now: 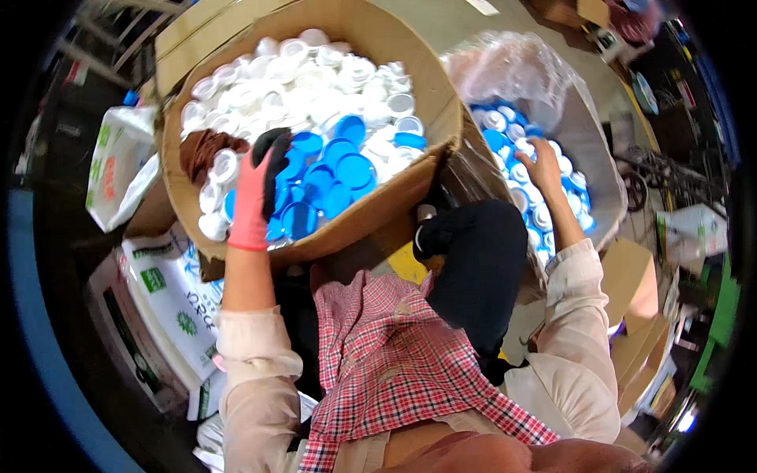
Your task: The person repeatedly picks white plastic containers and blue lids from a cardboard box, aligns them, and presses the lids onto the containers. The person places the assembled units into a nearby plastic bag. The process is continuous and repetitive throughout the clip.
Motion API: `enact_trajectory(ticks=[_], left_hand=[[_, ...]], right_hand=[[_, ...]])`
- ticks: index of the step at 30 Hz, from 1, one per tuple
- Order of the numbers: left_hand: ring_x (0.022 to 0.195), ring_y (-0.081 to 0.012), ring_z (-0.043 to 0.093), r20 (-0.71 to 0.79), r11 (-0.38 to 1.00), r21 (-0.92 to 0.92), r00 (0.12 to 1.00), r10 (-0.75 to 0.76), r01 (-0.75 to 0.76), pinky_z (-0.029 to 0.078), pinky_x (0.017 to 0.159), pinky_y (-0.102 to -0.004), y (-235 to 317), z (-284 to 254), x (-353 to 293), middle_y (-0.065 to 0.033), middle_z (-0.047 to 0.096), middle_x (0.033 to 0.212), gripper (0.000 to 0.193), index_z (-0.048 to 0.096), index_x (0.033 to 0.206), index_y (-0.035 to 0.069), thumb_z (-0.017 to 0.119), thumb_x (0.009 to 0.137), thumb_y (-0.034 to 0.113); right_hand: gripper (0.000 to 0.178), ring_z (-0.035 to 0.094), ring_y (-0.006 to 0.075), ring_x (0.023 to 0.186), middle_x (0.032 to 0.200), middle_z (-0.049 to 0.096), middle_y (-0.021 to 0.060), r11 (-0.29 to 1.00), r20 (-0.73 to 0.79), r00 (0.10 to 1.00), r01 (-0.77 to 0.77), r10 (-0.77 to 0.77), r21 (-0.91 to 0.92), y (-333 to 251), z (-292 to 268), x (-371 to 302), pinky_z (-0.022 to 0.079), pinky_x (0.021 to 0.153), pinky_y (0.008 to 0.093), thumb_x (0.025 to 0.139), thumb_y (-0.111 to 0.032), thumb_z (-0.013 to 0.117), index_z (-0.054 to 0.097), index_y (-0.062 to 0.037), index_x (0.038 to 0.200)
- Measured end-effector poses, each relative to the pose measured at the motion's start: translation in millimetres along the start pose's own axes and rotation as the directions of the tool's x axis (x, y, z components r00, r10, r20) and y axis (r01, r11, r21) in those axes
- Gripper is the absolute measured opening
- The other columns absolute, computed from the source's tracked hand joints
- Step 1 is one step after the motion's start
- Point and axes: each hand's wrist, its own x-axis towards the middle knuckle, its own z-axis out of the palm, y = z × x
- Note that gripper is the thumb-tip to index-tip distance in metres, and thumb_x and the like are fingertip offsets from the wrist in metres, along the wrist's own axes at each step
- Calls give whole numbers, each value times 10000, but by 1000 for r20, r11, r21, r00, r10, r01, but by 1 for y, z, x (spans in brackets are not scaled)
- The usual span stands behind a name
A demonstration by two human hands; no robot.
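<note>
My left hand [260, 189], in a pink glove with black palm and fingers, is over the large cardboard box [418, 169] on the left. It is open, with its fingers bent beside a group of blue round caps [319, 185]. White caps [315, 87] fill the rest of that box. A brown cloth [206, 154] lies just left of the glove. My bare right hand [546, 169] reaches into the second box [603, 169], among white-and-blue caps [497, 118]. Its thumb and fingers curl round one of those caps, partly hidden by the hand.
Clear plastic film [512, 71] lines the right box. White printed sacks [177, 292] and a white bag [122, 165] lie to the left. My bent knee [481, 244] is between the boxes. Flattened cardboard [631, 284] and a wheeled cart [654, 181] stand at the right.
</note>
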Motion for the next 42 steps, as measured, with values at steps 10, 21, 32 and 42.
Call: enact_trajectory(ticks=[10, 21, 32, 42], left_hand=[[923, -226, 633, -83, 990, 120, 993, 87, -77, 481, 837, -327, -52, -15, 15, -152, 671, 1012, 327, 632, 1093, -7, 611, 896, 254], [834, -269, 680, 23, 892, -355, 957, -290, 279, 606, 633, -370, -35, -20, -12, -181, 614, 1063, 552, 492, 1224, -57, 742, 773, 140], [1196, -459, 506, 265, 774, -633, 939, 220, -3, 479, 926, -568, 0, -32, -30, -226, 474, 1333, 599, 335, 1427, 67, 588, 894, 171], [1023, -220, 643, 35, 740, 286, 778, 627, -609, 485, 917, -319, 27, -15, -56, -100, 636, 1217, 770, 501, 1254, -24, 872, 662, 300]], right_hand=[[184, 630, 377, 926, 913, 658, 201, 781, 478, 629, 576, -613, 242, -300, 141, 76, 501, 775, 455, 794, -130, 623, 658, -63, 961], [432, 646, 171, 625, 707, 649, 133, 552, 536, 626, -194, -567, 811, -363, 44, 81, 527, 534, 298, 805, -360, 750, 640, 42, 916], [246, 659, 374, 838, 894, 680, 204, 930, 512, 809, 364, -288, -51, -319, 78, 86, 528, 764, 457, 734, -229, 685, 675, -19, 861], [513, 547, 331, 1156, 1350, 458, 175, -113, 277, 728, -437, -627, 893, -348, -43, 34, 563, 868, 447, 661, -102, 774, 541, -77, 1117]])
